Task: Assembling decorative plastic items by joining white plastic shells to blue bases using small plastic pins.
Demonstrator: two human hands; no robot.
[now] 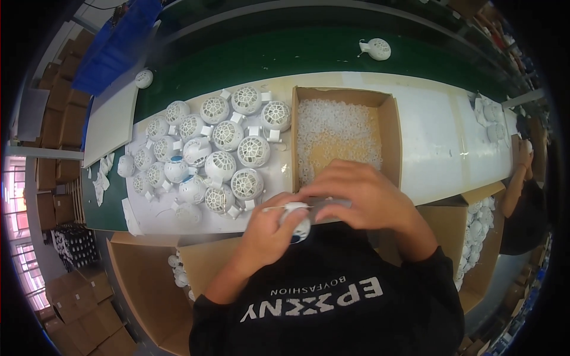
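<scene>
Close to my body, my left hand (pixel 267 231) is closed around a small white round plastic housing (pixel 301 231) with a dark opening. A thin pale strip or wire sticks out at its top. My right hand (pixel 362 193) curls over from the other side, its fingertips near the housing. Between its thumb and fingers shows a greyish piece that is too blurred to name. Just beyond stands an open cardboard box (pixel 396 142) of small clear plastic rings (pixel 332 121). Several white ball-shaped housings with grille fronts (pixel 253 151) lie on the white board left of the box.
Beneath the table edge are cartons, one at left (pixel 142 285) and one at right holding white parts (pixel 475 237). Another white housing (pixel 378 49) rests on the green surface (pixel 297 53) behind. At far right, another person's arm (pixel 516 178) reaches in. A blue bin (pixel 116 50) stands back left.
</scene>
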